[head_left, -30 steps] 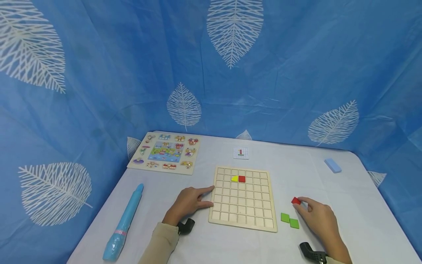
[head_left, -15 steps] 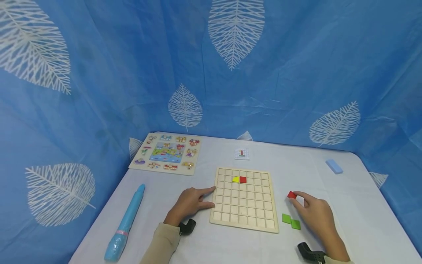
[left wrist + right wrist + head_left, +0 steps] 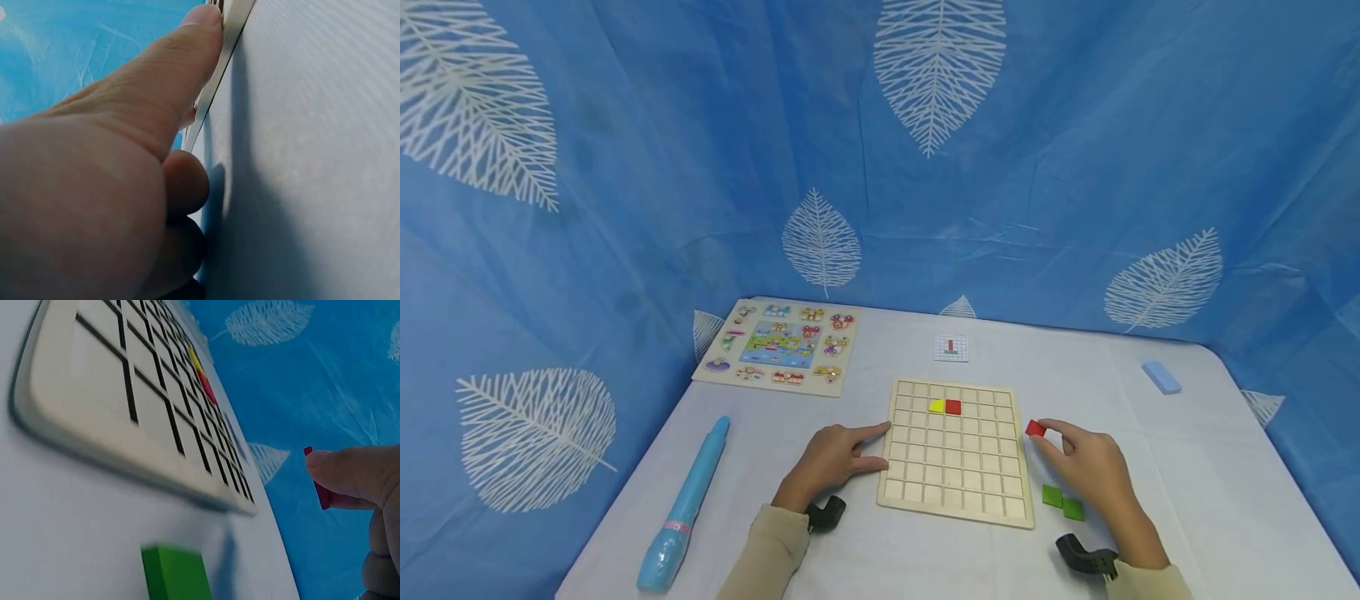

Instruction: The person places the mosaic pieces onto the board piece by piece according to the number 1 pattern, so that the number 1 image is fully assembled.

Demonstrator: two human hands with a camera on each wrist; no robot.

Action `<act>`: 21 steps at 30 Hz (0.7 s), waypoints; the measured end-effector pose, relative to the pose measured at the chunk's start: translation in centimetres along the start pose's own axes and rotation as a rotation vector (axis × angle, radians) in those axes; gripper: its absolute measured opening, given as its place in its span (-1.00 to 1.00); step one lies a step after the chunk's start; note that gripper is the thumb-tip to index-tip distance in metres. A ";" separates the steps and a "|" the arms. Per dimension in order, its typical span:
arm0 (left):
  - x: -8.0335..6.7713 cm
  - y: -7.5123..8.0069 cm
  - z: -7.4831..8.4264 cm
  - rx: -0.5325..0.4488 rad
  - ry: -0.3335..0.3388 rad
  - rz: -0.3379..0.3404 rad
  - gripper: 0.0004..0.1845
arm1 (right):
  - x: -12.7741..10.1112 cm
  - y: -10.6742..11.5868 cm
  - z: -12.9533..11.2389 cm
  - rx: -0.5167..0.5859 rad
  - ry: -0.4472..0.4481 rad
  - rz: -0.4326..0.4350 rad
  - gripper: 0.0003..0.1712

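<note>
A wooden grid board lies mid-table, a yellow piece with a slanted side and a red square tile side by side in its second row. My left hand touches the board's left edge with thumb and index finger extended; its other fingers curl under, as the left wrist view shows. Between thumb and index finger my right hand pinches another red square tile, just off the board's right edge. In the right wrist view this tile is held above the table, seen edge-on.
Two green square tiles lie right of the board, below the right hand. Behind the board is a small pattern card. A picture puzzle board lies back left, a light blue tapered object front left, a blue block far right.
My right hand has carried the red tile leftward and slightly away from me, from beyond the green tiles to close beside the board. The left hand stays at the board's edge.
</note>
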State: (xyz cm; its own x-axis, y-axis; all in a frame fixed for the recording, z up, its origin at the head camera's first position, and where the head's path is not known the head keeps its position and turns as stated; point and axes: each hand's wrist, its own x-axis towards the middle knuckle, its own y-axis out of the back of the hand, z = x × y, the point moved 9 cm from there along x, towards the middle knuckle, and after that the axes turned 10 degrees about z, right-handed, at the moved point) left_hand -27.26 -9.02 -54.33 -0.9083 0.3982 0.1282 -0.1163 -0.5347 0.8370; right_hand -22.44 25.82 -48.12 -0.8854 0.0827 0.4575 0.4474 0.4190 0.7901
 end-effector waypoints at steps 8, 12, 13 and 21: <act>0.1 0.1 0.1 0.001 0.006 0.001 -0.28 | 1.1 -2.7 -3.7 0.059 0.036 -0.100 -0.61; 0.0 0.0 0.1 0.008 0.013 -0.006 -0.27 | 1.5 -4.3 -5.2 0.082 0.046 -0.146 -0.62; 0.0 0.0 0.1 0.009 0.012 -0.006 -0.27 | 1.5 -4.6 -5.5 0.090 0.050 -0.155 -0.63; 0.0 0.0 0.0 0.016 0.003 0.004 -0.27 | 2.1 -6.4 -7.0 0.132 0.079 -0.184 -0.64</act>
State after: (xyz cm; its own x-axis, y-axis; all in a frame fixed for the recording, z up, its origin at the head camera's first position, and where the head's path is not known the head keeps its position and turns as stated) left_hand -27.28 -8.96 -54.32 -0.9099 0.3940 0.1296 -0.1064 -0.5237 0.8452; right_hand -26.26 16.94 -49.35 -0.9355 -0.0743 0.3454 0.2548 0.5352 0.8054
